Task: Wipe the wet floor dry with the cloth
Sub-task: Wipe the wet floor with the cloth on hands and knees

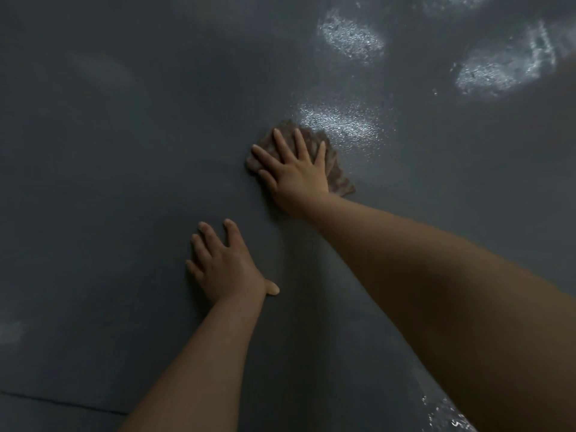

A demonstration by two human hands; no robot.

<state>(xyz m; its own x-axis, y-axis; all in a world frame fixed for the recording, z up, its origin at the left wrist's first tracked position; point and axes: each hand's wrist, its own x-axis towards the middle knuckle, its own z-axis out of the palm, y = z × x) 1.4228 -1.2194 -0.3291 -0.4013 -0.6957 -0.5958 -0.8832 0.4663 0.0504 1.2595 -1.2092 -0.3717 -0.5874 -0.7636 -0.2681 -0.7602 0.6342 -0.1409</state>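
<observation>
The dark grey floor (124, 151) glistened with wet patches (343, 121) ahead. The right hand (293, 171) pressed spread, straight fingers (282, 141) flat on the brownish cloth (338, 179), probably soft, limp and damp; the left hand (224, 263) rested open on the floor. No writing was visible.

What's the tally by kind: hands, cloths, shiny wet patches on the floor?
Hands: 2, left hand, right hand
Cloths: 1, cloth
Wet patches: 5, at and a faint one
Total: 8
</observation>
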